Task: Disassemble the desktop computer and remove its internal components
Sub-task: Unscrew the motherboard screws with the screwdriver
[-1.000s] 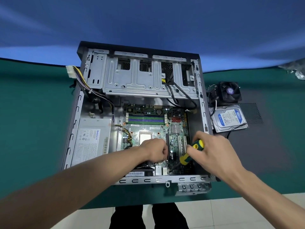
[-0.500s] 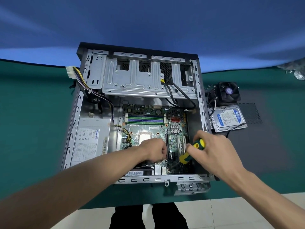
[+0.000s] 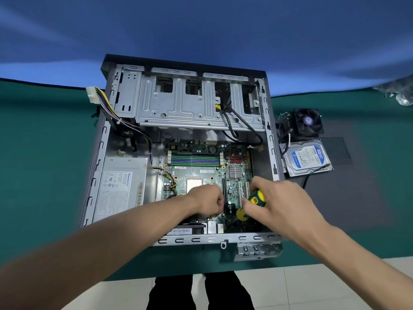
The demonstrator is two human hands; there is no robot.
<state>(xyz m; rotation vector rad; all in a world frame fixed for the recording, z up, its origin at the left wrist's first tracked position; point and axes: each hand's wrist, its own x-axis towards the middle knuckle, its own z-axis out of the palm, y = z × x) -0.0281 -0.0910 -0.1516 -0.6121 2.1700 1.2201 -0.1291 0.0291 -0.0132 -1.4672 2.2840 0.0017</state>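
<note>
- Here, the desktop computer case [image 3: 96, 175] lies on its side, opened upward, on a green table mat [image 3: 44, 153]; its near rim faces the person.
- Motherboard [image 3: 201, 173] sits in the case floor, right of centre. RAM slots [image 3: 194, 158] run across its far part; a bare square CPU socket [image 3: 194, 185] shows at mid-board.
- Right hand [image 3: 281, 204] grips a yellow-and-green screwdriver [image 3: 251, 204], fingers curled round the handle. The shaft angles down toward the near part of the board, beside the expansion slots [image 3: 242, 191]; the tip is too dark to make out.
- Left hand [image 3: 206, 200] rests low on the board, just left of the screwdriver, fingers curled under. What they hold, if anything, is hidden, so I cannot tell the grip.
- Power supply [image 3: 120, 189], grey with a white label, occupies the left side of the case. Its wire bundle [image 3: 111, 113] runs over the far-left wall, ending in a white connector [image 3: 91, 95] outside.
- Metal drive cage [image 3: 190, 108] spans the far end; two black cables [image 3: 241, 124] hang from it toward the board.
- Outside the right wall: a cooler fan [image 3: 307, 123] on its heatsink, and just nearer, a hard drive [image 3: 306, 158] with a blue-and-white label, close together.
- A blue backdrop [image 3: 201, 30] rises behind the table; pale floor tiles [image 3: 312, 287] show at the near edge.
</note>
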